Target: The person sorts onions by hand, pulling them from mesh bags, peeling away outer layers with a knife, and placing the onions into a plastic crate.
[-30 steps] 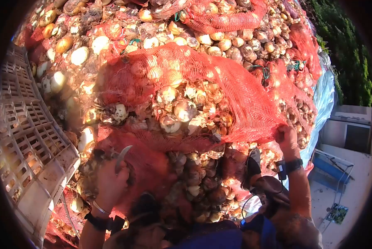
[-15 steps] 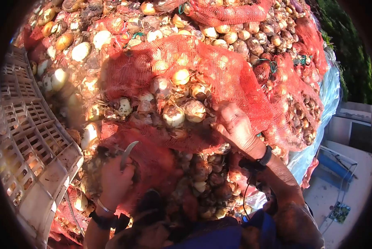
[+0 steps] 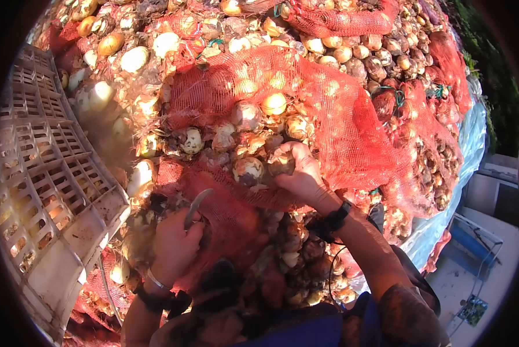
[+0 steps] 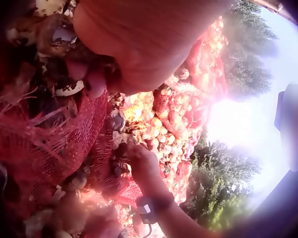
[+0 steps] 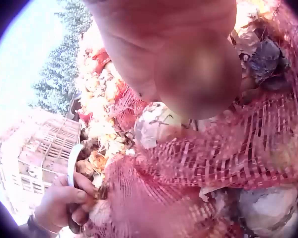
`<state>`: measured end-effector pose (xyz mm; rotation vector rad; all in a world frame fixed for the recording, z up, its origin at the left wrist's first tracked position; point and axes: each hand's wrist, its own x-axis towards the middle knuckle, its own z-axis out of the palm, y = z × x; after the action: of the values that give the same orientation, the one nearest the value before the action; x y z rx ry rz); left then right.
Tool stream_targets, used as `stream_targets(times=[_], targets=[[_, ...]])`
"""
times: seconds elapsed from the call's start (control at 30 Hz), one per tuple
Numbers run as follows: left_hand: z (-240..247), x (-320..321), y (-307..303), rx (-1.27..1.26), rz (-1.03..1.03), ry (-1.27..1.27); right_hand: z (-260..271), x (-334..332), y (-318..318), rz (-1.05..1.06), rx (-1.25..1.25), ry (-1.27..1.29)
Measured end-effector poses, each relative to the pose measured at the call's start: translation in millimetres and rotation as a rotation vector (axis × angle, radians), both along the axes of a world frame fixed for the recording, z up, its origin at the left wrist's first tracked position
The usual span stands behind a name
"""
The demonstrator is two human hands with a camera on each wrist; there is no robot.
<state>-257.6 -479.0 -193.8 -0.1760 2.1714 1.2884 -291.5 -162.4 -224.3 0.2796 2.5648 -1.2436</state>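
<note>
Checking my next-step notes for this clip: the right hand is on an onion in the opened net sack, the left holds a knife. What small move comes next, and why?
Probably lift the onion clear of the sack toward the knife: the right hand curls round it at the opening, and the left hand holds the blade upright, apart.

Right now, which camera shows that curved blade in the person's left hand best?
The head view: the curved blade stands clear above the gripping left hand. The right wrist view shows it small and pale; the left wrist view does not show it.
</note>
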Motion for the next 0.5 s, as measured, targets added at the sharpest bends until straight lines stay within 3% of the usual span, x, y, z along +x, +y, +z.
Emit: stream_targets(times=[0.03,0.1,0.13,0.17,0.23,0.27,0.3,0.37,0.43,0.5], targets=[[0,1,-1,-0.001,0.008,-0.004,1,2,2,0.008,-0.001,-0.004],[0,0,-1,0.041,0.061,-0.048,6,9,12,-0.289,-0.488,-0.288],[1,0,-1,0.045,0.067,-0.045,-15,20,34,-0.352,-0.899,-0.218],[2,0,0,0.061,0.089,-0.060,-12,21,35,-0.350,-0.894,-0.218],[5,-3,3,0.093,0.102,-0.067,-2,21,42,-0.587,-1.311,-0.458],[6,-5,3,0.099,0.110,-0.113,-10,22,42,-0.400,-1.208,-0.314],[8,-7,3,0.101,0.118,-0.158,-9,19,43,-0.564,-1.568,-0.550],[10,-6,4,0.113,0.139,-0.154,-2,9,28,-0.784,-1.430,-0.433],[12,-5,3,0.111,0.171,-0.139,42,-13,17,-0.488,-1.566,-0.512],[13,-5,3,0.144,0.146,-0.126,81,-46,2,-0.457,-1.580,-0.443]])
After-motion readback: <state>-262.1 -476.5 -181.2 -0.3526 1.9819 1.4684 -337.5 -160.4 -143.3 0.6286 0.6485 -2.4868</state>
